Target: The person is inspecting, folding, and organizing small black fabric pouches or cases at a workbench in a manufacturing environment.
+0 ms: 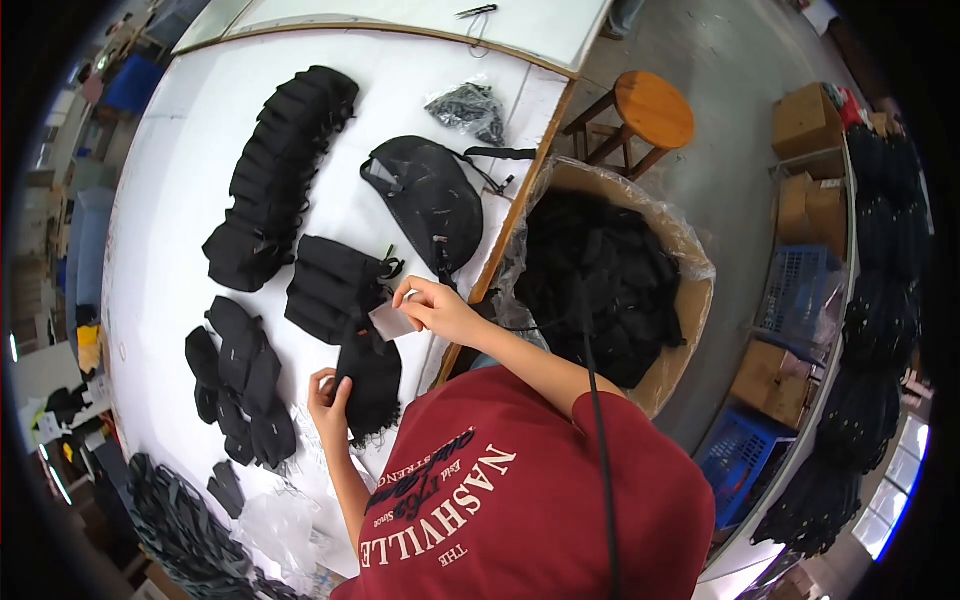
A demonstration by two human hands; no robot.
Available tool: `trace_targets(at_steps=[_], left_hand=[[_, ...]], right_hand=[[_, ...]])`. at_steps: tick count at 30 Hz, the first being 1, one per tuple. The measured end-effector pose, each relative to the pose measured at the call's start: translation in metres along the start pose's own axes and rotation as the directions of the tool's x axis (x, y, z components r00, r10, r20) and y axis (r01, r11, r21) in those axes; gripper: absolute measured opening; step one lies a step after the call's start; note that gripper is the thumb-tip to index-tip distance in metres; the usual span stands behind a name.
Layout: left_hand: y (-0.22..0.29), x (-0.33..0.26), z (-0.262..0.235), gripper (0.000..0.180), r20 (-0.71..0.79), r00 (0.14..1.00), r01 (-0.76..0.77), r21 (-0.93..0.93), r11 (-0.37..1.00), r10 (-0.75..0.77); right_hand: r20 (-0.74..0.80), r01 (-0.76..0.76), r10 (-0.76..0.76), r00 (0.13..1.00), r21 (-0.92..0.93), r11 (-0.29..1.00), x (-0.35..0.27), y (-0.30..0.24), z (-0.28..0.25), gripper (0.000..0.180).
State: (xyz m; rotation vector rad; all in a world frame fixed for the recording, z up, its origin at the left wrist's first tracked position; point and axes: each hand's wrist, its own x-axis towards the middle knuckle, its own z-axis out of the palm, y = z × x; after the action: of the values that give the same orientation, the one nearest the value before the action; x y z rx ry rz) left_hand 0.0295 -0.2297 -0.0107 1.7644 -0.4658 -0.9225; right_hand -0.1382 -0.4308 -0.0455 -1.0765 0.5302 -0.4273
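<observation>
Between the thumb and fingers of my right hand (428, 305) is a small pale card (390, 321), held over the upper end of a black fabric piece (368, 385). My left hand (328, 393) grips that piece by its left edge, close to the table's near side. Just beyond lies a short row of black pouches (330, 288) with thin cords at the right end. A black waist bag (428, 200) with a strap rests farther off, to the right of the pouches.
On the white table (160, 250) are a long row of black pouches (280, 165), a loose black pile (250, 380) and a clear plastic bag (468, 110). A carton of black goods (690, 290) stands right of the table edge, near a wooden stool (655, 108).
</observation>
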Motion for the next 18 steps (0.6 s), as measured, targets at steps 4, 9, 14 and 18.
trace_targets(at_steps=[4,9,14,18], left_hand=[[-0.004,-0.006,-0.009,0.020,0.320,0.895,0.305,0.072,0.950,-0.311],[0.017,-0.001,0.030,0.023,0.377,0.820,0.372,0.222,0.901,-0.431],[0.040,0.017,0.055,0.017,0.381,0.895,-0.041,0.592,0.805,-0.235],[0.054,0.027,0.069,0.015,0.390,0.795,0.343,0.345,0.874,-0.465]], right_hand=[[-0.071,-0.095,0.078,0.994,-0.292,0.952,-0.003,-0.010,-0.054,0.013],[-0.837,-0.152,-0.228,0.498,-0.343,0.927,0.019,0.055,-0.192,0.016],[-0.979,-0.153,-0.155,0.134,-0.175,0.973,0.084,0.057,-0.273,0.035],[-0.984,-0.339,-0.180,-0.016,-0.164,0.926,0.148,0.042,-0.256,0.045]])
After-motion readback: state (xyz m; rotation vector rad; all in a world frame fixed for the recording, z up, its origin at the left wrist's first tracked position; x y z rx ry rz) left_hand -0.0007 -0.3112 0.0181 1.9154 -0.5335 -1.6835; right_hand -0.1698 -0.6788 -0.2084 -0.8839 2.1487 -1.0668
